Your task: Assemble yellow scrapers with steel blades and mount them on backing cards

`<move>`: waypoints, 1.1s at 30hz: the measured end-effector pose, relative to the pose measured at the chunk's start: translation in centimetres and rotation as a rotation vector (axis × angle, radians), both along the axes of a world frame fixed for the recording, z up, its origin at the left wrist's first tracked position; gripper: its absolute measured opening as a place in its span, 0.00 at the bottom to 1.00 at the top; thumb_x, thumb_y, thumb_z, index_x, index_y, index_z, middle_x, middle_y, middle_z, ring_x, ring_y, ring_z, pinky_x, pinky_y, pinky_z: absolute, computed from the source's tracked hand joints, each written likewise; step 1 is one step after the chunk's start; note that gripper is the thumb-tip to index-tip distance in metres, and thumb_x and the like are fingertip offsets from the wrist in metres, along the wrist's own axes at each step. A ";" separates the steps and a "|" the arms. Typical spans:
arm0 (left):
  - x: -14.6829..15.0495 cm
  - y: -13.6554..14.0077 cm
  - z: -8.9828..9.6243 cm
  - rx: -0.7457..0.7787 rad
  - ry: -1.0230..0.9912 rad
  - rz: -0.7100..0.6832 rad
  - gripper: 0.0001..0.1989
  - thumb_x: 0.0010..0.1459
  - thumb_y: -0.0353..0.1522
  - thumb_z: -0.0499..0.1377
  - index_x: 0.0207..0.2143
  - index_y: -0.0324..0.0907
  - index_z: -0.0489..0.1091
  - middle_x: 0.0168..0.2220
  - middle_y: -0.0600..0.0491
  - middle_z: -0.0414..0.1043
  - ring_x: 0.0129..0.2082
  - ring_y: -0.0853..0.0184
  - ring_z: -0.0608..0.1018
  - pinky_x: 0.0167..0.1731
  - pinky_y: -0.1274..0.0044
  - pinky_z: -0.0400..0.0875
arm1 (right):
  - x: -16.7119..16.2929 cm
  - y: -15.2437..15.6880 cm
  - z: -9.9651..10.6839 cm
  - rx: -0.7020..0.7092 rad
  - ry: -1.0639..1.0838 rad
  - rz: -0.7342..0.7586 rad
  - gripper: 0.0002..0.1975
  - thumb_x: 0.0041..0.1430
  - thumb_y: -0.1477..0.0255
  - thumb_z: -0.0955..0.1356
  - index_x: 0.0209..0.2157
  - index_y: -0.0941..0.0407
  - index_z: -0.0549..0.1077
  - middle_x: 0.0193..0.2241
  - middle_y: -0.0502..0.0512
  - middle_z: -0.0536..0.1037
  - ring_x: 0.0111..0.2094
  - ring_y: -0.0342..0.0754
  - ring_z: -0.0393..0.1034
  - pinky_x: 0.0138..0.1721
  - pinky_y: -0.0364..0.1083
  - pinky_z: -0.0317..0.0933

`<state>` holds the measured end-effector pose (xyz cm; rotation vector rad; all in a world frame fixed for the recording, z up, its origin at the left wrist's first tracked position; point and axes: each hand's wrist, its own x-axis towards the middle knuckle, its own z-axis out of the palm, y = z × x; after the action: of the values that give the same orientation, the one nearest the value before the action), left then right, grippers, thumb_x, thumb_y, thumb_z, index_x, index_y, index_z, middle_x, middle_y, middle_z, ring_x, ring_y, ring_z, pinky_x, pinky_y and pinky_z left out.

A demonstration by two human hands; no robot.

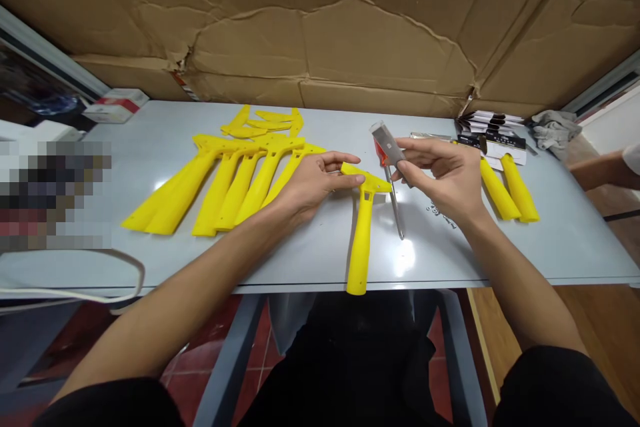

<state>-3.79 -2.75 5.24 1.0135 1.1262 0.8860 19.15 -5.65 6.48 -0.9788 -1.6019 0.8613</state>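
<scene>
My left hand (323, 180) grips the head of a yellow plastic scraper handle (361, 233) between thumb and fingers. The handle's grip points toward me and its end reaches the table's front edge. In my right hand (445, 177) a flat grey rectangular metal piece (389, 147) is pinched between thumb and fingers, raised and tilted. Behind and below it is a screwdriver (395, 203) with a red handle, partly hidden by the metal piece. Small loose screws (441, 215) lie on the table under my right hand.
Several yellow handles (225, 187) lie at left, with flat yellow pieces (267, 121) behind them. At right are two yellow handles (520, 190), black-and-white cards (493, 137) and a grey cloth (555, 130). Cardboard (360, 47) walls the back; another person's arm (605, 167) shows at right.
</scene>
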 end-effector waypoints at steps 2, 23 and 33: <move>-0.1 0.0 -0.2 0.014 0.006 0.000 0.35 0.30 0.30 0.83 0.45 0.38 0.81 0.35 0.53 0.82 0.35 0.69 0.82 0.41 0.76 0.76 | -0.1 -0.3 0.1 0.034 -0.003 0.001 0.20 0.62 0.67 0.75 0.55 0.59 0.83 0.44 0.57 0.83 0.36 0.39 0.81 0.42 0.40 0.82; 0.1 -0.2 -0.3 0.019 -0.051 -0.059 0.32 0.33 0.33 0.83 0.43 0.38 0.79 0.41 0.54 0.79 0.32 0.69 0.84 0.33 0.76 0.85 | -1.0 -1.6 -0.1 0.266 0.020 -0.042 0.17 0.66 0.71 0.73 0.55 0.57 0.83 0.35 0.51 0.83 0.32 0.39 0.81 0.36 0.37 0.80; 0.0 -0.2 -0.9 0.033 -0.028 -0.074 0.28 0.36 0.36 0.82 0.40 0.38 0.79 0.40 0.50 0.82 0.35 0.65 0.85 0.34 0.76 0.83 | -1.9 -2.2 0.5 0.745 -0.108 -0.041 0.28 0.59 0.88 0.69 0.58 0.57 0.81 0.33 0.48 0.82 0.32 0.33 0.79 0.36 0.32 0.75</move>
<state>-3.83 -2.92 4.32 1.0600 1.0469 0.8588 17.29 -7.89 7.00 -0.5204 -1.7837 0.1367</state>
